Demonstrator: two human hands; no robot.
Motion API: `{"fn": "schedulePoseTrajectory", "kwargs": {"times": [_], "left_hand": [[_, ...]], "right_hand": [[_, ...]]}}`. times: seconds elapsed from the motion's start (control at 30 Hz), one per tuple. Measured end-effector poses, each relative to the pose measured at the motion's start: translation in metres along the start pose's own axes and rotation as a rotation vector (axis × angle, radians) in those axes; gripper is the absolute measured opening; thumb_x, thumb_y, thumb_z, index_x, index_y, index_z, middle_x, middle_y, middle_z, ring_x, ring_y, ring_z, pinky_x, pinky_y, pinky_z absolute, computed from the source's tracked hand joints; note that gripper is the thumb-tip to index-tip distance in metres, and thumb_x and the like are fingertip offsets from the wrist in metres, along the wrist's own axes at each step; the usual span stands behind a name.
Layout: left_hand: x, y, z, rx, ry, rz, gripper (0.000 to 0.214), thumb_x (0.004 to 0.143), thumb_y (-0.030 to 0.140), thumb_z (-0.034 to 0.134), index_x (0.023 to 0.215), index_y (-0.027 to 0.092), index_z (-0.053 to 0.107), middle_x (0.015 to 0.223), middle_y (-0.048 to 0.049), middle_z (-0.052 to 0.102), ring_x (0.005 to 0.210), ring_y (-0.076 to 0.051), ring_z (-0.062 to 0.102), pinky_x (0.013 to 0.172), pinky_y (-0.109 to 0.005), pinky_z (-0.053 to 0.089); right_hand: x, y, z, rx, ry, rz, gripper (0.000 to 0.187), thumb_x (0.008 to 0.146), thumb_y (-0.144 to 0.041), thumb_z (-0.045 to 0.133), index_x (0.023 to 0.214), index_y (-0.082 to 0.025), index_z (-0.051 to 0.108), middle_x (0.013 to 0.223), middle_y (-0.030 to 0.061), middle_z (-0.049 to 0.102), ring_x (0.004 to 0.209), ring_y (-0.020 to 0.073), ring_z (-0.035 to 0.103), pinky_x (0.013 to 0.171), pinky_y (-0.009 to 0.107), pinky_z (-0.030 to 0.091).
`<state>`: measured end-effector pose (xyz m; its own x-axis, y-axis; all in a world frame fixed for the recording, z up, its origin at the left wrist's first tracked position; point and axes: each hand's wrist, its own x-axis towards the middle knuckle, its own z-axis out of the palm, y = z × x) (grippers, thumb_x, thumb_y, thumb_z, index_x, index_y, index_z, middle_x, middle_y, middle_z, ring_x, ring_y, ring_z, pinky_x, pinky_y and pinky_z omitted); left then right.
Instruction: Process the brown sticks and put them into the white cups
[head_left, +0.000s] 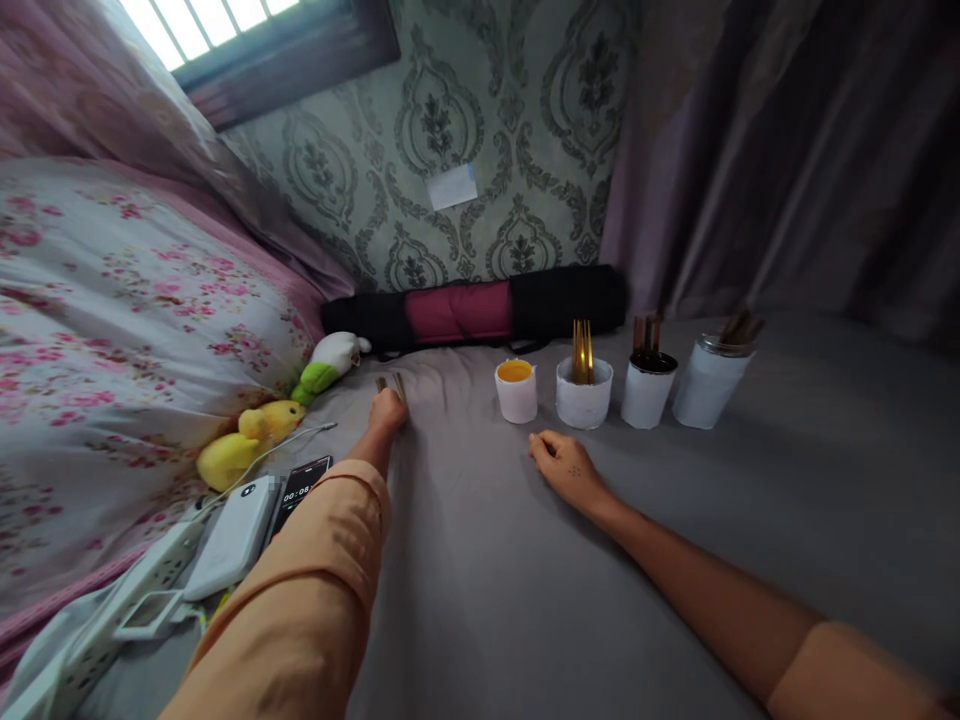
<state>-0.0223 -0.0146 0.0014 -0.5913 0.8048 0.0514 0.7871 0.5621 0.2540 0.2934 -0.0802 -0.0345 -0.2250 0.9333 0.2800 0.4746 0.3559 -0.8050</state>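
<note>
My left hand [388, 410] is closed round several thin brownish sticks, whose upper ends poke out above the fingers; their exact kind is hard to make out. On the grey sheet, my right hand [570, 468] lies with its fingers curled in, and nothing shows in it. Just beyond it stands a small white cup [517, 400] with an orange-yellow inside. Beside that, a wider white cup [583, 402] holds upright gold sticks [582, 352]. Farther right, a white cup with a dark rim [646, 395] and a white-wrapped jar [711, 388] hold dark brown sticks.
A black and maroon roll bag [457, 312] lies along the patterned wall. At left are yellow plush toys [240, 447], a green-white plush [330, 362], a phone showing a timer [300, 490], a white power bank [236, 535] and a power strip [112, 610]. Curtains hang on both sides.
</note>
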Motion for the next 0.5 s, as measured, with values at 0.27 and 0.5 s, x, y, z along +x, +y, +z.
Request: {"fn": "schedulePoseTrajectory", "kwargs": {"times": [0.27,0.5], "left_hand": [[0.0008,-0.0013,0.0,-0.036,-0.003,-0.024,0.022,0.07,0.018,0.05,0.088,0.014,0.063,0.099,-0.0161,0.063,0.098,-0.025,0.057,0.078,-0.029,0.043],[0.0031,-0.0046,0.0011,-0.099,0.007,-0.042,0.021,0.068,0.018,0.052,0.084,0.016,0.065,0.095,-0.0145,0.065,0.097,-0.026,0.057,0.078,-0.03,0.043]], "right_hand": [[-0.0003,-0.0025,-0.0013,-0.004,0.0,0.012,0.036,0.083,-0.04,0.034,0.056,-0.018,0.044,0.051,-0.0017,0.046,0.048,0.0095,0.038,0.047,0.021,0.026],[-0.0003,-0.0013,-0.0005,-0.034,-0.005,0.022,0.036,0.084,-0.04,0.034,0.057,-0.018,0.044,0.052,-0.0015,0.047,0.049,0.0097,0.039,0.049,0.021,0.026]]}}
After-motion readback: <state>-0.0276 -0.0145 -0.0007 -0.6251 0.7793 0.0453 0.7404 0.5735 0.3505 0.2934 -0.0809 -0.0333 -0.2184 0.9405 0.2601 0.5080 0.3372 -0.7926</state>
